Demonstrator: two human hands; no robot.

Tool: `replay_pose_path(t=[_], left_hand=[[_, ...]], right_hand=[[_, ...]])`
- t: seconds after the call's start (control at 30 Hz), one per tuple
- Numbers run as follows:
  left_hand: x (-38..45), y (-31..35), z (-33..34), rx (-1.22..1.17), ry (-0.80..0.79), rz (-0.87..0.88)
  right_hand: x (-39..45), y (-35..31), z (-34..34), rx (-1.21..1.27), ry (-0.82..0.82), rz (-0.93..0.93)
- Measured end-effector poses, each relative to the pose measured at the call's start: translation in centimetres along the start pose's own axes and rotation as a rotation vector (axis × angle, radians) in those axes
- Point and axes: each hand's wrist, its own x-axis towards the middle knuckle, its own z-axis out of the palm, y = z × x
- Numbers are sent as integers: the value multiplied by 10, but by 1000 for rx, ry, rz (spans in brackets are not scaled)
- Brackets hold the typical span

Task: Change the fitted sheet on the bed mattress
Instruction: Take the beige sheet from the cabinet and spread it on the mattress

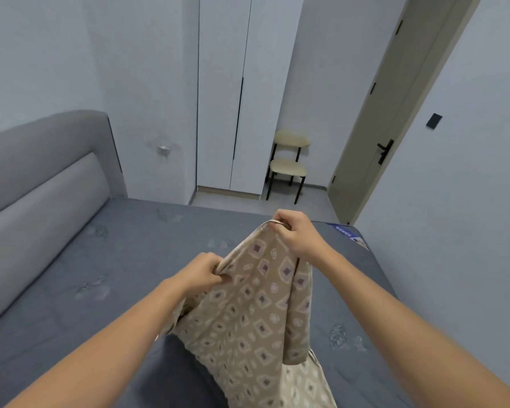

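Beige fitted sheet (pixel 256 313) of soft cloth, printed with purple diamonds and pale circles, hangs bunched between both hands above the bare blue-grey quilted mattress (pixel 106 278). Fingers of the left hand (pixel 202 272) are curled tight, pinching a gathered fold at the sheet's left edge. Fingers of the right hand (pixel 295 231), higher and farther out, are curled round the sheet's topmost hem. Below both sets of fingers the cloth drapes down in folds to the mattress near the person. Left of the fingers stands a grey padded headboard (pixel 42 178). Beyond the fingers are a white wardrobe (pixel 248 98), a cream chair with black legs (pixel 289 166) and a beige door (pixel 395 113).
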Motion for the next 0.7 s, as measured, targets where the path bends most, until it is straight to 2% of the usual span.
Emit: replay_pose_path(t=[0.13, 0.27, 0.43, 0.53, 0.7], left_hand=[[-14, -41, 28, 44, 22, -117], [-26, -47, 49, -16, 8, -87], [-62, -61, 78, -23, 23, -8], [-87, -83, 94, 31, -25, -31], [-133, -116, 119, 83, -153, -117]], right_hand=[[-15, 17, -1, 21, 33, 71], [-33, 34, -8, 0, 35, 111], [-75, 70, 7, -151, -242, 207], [-105, 98, 53, -255, -371, 271], [-161, 128, 144, -212, -520, 412]])
